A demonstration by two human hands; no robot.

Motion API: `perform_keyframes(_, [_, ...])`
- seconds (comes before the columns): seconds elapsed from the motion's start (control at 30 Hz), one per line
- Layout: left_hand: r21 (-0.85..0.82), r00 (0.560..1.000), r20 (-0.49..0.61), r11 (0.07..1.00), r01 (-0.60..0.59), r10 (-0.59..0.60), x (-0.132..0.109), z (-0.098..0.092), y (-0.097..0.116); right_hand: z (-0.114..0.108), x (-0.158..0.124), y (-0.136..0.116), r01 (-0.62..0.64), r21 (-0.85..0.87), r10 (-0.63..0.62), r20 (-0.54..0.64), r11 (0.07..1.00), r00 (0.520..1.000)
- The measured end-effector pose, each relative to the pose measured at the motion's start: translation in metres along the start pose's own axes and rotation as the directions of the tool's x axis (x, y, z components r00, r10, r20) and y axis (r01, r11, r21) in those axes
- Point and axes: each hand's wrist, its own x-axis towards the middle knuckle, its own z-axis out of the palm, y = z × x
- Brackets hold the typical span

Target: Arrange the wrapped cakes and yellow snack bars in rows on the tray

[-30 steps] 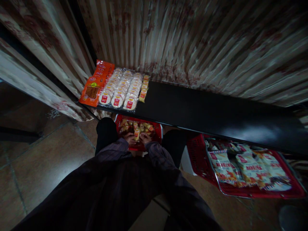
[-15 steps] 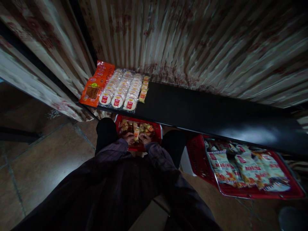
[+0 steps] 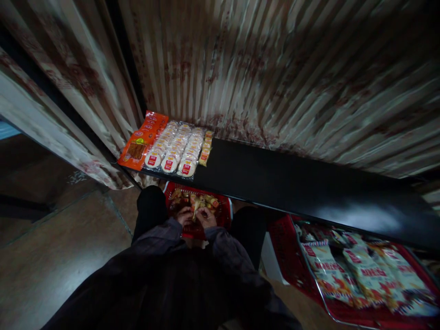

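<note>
My left hand (image 3: 184, 216) and my right hand (image 3: 206, 217) are down in a small red basket (image 3: 225, 211) that sits between my knees, under the edge of a black shelf (image 3: 292, 183). Both hands are closed together on small yellow snack packets (image 3: 195, 204) from the pile in the basket. On the shelf's left end lie an orange snack bag (image 3: 142, 142), rows of round white packets with red labels (image 3: 173, 149) and a short column of small yellow packets (image 3: 205, 149).
A second, larger red basket (image 3: 285, 243) at the lower right holds several white and red snack bags (image 3: 364, 275). Striped curtains (image 3: 275, 68) hang behind the shelf. Brown floor tiles (image 3: 62, 243) lie to my left.
The view has tilted, so the shelf and baskets sit lower in the picture. My hands have stayed in the small basket, still gathering yellow packets.
</note>
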Motion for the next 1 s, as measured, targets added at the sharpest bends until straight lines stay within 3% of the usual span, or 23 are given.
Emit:
perform_keyframes(0.1, [-0.020,0.996,-0.058,0.998,-0.061,0.060,-0.004,0.001,0.006,-0.005,-0.001,-0.007,0.055,-0.096,-0.056,-0.006,0.994,0.998])
perform_keyframes(0.3, [0.122,0.948,-0.125,0.953,-0.279,0.294,-0.013,0.010,0.034,-0.009,0.002,-0.031,0.163,-0.202,-0.173,-0.029,0.966,0.985])
perform_keyframes(0.57, [0.214,0.863,-0.103,0.858,-0.467,0.495,-0.011,0.022,0.065,-0.007,0.012,-0.078,0.184,-0.209,-0.222,-0.174,0.960,0.959])
perform_keyframes(0.77, [0.411,0.795,-0.198,0.785,-0.464,0.574,0.000,0.033,0.085,-0.010,0.035,-0.102,0.169,-0.144,-0.192,-0.161,0.975,0.968])
perform_keyframes(1.0, [0.483,0.746,-0.176,0.717,-0.503,0.642,0.013,0.042,0.105,-0.011,0.068,-0.115,0.169,-0.137,-0.196,-0.224,0.976,0.955])
